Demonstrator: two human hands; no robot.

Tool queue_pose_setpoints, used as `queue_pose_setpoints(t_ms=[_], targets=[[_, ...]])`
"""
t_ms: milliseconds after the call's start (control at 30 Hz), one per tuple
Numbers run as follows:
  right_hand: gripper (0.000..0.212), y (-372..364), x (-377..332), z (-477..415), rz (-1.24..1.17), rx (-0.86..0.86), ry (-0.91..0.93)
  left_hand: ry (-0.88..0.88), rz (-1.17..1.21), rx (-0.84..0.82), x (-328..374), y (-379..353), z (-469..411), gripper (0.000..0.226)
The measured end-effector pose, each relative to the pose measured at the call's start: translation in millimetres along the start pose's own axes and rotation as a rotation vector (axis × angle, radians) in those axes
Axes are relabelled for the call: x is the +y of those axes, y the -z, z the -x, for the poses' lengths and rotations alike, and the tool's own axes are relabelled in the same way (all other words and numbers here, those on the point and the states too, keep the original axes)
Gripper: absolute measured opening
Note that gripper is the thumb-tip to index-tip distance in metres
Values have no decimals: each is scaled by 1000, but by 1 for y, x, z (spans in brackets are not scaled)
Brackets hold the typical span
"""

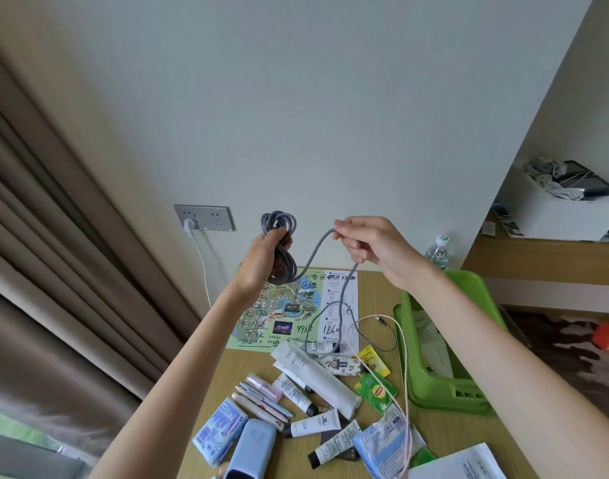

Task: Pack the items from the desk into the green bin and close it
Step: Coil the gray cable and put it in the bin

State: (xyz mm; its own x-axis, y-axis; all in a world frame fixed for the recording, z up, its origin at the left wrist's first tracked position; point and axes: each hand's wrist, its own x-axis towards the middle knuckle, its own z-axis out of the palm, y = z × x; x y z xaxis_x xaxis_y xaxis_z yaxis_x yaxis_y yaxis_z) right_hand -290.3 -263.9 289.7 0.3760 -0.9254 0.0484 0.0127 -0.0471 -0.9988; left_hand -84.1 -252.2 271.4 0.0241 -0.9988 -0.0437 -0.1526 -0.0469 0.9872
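My left hand (261, 257) is raised above the desk and grips a coiled bundle of grey braided cable (279, 250). My right hand (362, 243) pinches the same cable's loose length, which hangs down to the desk (254, 361) and loops over the tubes. The green bin (448, 385) stands open at the desk's right, under my right forearm, with a printed paper inside. Scattered on the desk are a long white tube (317, 378), smaller tubes (313, 425), pink and blue pens (265, 399), green and yellow tea sachets (375, 388), tissue packs (220, 430) and a blue case (247, 451).
A pale pink cable (405, 375) curves over the sachets and packets. A map sheet (296, 309) lies at the desk's back. A wall socket (204, 217) holds a white plug. A water bottle (438, 250) stands behind the bin. A white box (559, 205) of cables sits on the right shelf. Curtains hang left.
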Motion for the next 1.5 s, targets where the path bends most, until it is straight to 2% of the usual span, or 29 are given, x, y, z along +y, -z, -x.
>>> queue_pose_setpoints(t_ms=[100, 200, 267, 400, 500, 667, 767, 967, 1200, 1333, 1500], targets=[[18, -5, 1, -1, 33, -4, 28, 64, 10, -102, 0, -5, 5, 27], [15, -7, 2, -2, 141, 73, 67, 58, 52, -287, 0, -6, 13, 31], [17, -9, 3, -3, 200, 103, 103, 20, -38, -392, 1, -9, 17, 37], [10, -19, 3, -4, 284, 93, 183, -38, -343, -466, -2, -21, 20, 37], [8, -22, 2, -6, 341, 112, 227, 46, -260, -419, -4, -25, 22, 23], [19, -10, 11, -9, 297, 158, 155, 54, -162, -405, -1, -27, 22, 21], [27, -3, 24, -9, 228, 174, 73, 54, -135, -285, -3, -26, 20, 26], [30, -1, 43, -5, 203, 241, 100, 25, -55, -91, -3, -16, 13, 30], [34, -22, 41, -3, 86, 94, -13, -104, 17, 56, 1, -21, 11, 31], [36, -35, 37, -1, 58, 6, -74, -135, 94, 8, 5, -27, 13, 35], [45, -40, 33, -1, 50, -11, -84, -138, 66, 7, 10, -33, 18, 32]])
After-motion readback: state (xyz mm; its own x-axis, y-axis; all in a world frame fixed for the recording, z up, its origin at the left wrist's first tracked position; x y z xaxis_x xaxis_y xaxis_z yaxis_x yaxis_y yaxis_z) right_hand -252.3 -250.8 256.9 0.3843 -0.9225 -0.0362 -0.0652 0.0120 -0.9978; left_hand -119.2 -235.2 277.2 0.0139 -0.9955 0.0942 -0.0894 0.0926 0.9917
